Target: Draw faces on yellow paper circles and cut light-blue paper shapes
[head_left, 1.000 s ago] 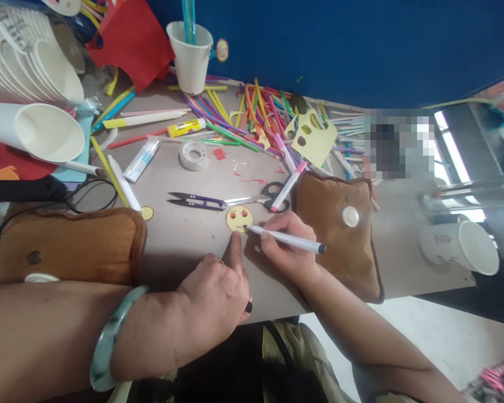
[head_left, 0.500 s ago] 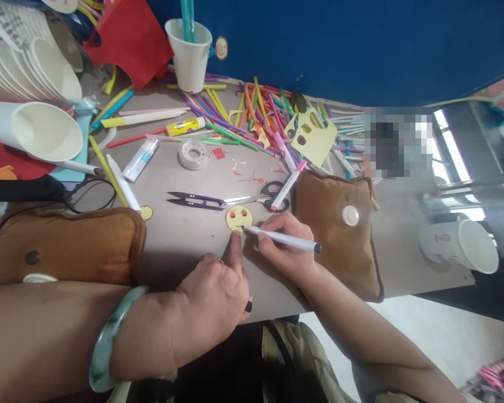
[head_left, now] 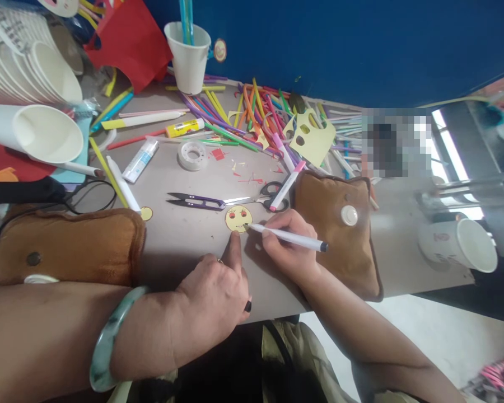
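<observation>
A yellow paper disc (head_left: 238, 219) with a drawn face, two red eyes and a mouth line lies on the grey table. The index finger of my left hand (head_left: 214, 296) presses its lower edge. The other fingers are curled, and a small black item shows beside them, too hidden to name. My right hand (head_left: 292, 246) pinches a white marker (head_left: 296, 238) with a dark end, its tip touching the disc at the right of the mouth. Just above the disc are purple snips (head_left: 197, 200) and black-handled scissors (head_left: 271, 193). A smaller yellow disc (head_left: 147, 213) lies to the left.
Brown pouches (head_left: 67, 246) (head_left: 334, 235) flank my hands. Behind lie a tape roll (head_left: 182, 155), a glue stick (head_left: 185, 127), pink markers (head_left: 288, 184), cut yellow paper (head_left: 315, 137) and colourful pipe cleaners (head_left: 252, 112). Paper cups (head_left: 189, 67) stand or lie left and right.
The marker tip and my right hand have shifted slightly right along the mouth. The mouth line looks longer on its right side. My left hand has stayed in place.
</observation>
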